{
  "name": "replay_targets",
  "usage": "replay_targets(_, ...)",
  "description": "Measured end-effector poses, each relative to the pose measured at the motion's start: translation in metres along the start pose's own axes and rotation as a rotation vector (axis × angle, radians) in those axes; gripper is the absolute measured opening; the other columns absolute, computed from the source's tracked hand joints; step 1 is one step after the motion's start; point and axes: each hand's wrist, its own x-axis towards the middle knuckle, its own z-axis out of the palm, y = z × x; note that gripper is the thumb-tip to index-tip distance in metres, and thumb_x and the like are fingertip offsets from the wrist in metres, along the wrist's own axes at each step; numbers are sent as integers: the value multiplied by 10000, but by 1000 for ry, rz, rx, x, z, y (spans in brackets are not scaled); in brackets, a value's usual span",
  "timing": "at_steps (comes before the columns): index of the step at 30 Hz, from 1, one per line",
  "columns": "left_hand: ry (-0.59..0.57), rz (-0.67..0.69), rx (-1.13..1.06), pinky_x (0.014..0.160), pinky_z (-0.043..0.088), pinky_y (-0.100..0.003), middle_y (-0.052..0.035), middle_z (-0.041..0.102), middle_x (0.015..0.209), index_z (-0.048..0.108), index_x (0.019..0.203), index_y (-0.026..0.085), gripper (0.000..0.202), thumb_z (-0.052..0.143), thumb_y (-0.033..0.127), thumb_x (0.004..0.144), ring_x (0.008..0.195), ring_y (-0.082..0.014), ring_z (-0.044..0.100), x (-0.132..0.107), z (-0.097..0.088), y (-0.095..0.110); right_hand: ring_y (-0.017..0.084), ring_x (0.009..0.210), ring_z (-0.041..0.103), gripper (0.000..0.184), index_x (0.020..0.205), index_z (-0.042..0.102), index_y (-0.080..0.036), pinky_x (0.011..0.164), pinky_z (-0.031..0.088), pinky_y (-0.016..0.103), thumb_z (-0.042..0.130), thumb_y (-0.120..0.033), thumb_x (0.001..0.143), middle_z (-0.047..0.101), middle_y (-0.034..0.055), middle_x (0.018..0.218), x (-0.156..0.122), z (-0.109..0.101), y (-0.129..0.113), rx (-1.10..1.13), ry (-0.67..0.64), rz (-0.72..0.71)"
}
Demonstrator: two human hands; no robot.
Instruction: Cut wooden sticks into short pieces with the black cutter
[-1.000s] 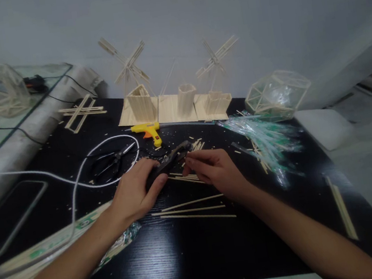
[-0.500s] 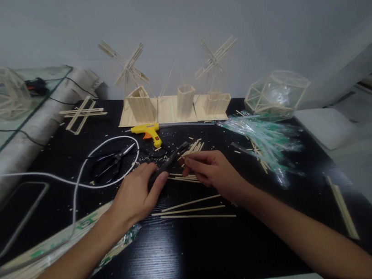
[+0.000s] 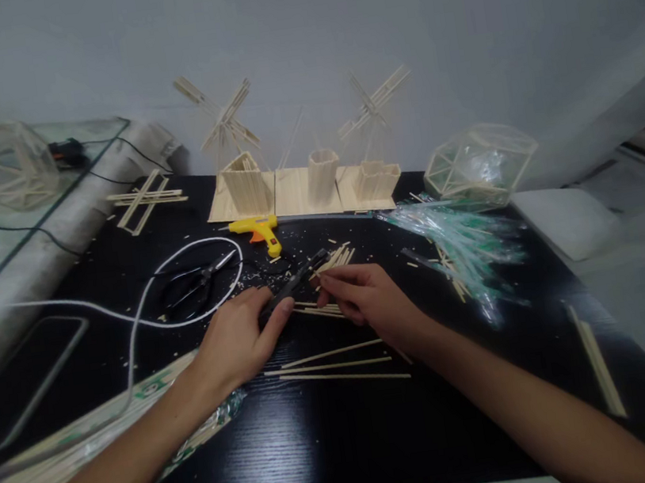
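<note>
My left hand (image 3: 244, 328) is wrapped round a long black hand tool (image 3: 297, 278); its exact kind is not clear. The tool's dark tip points up and to the right, close to the fingers of my right hand (image 3: 363, 296). Those fingers pinch a thin wooden stick (image 3: 403, 356), whose tail shows below the palm. Cut sticks (image 3: 340, 256) lie in a small pile just beyond my right fingers, and more sticks (image 3: 320, 310) lie between the two hands. Nearer to me, three longer sticks (image 3: 345, 377) rest side by side on the black table (image 3: 350, 437).
A yellow glue gun (image 3: 260, 226) and black-handled pliers (image 3: 193, 285) lie behind my left hand, beside a looping white cable (image 3: 160, 256). Wooden windmill models (image 3: 246, 188) stand at the back. Plastic wrappers (image 3: 454, 239) lie to the right, with packed sticks (image 3: 86, 438) at left.
The view has shifted very slightly. Both hands keep their places and their grips, and the tool's tip stays beside my right fingers.
</note>
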Motion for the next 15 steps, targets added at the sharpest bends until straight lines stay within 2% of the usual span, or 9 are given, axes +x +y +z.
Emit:
replay_targets(11, -9, -66, -21, 600, 321, -315, -9, 555, 608, 494, 658, 222, 528, 355, 614, 985, 566, -196, 531, 2, -1, -3, 29, 427, 369, 307, 938, 781, -149, 394, 215, 208, 756, -437, 834, 703, 26, 755, 2, -2, -2, 8, 14, 1)
replay_targets(15, 34, -70, -85, 588, 322, -303, 11, 512, 562, 442, 619, 221, 541, 337, 591, 1000, 546, -171, 505, 4, -1, -6, 33, 420, 378, 310, 951, 778, -158, 388, 235, 209, 730, -447, 850, 706, 21, 751, 2, -3, -4, 9, -3, -20)
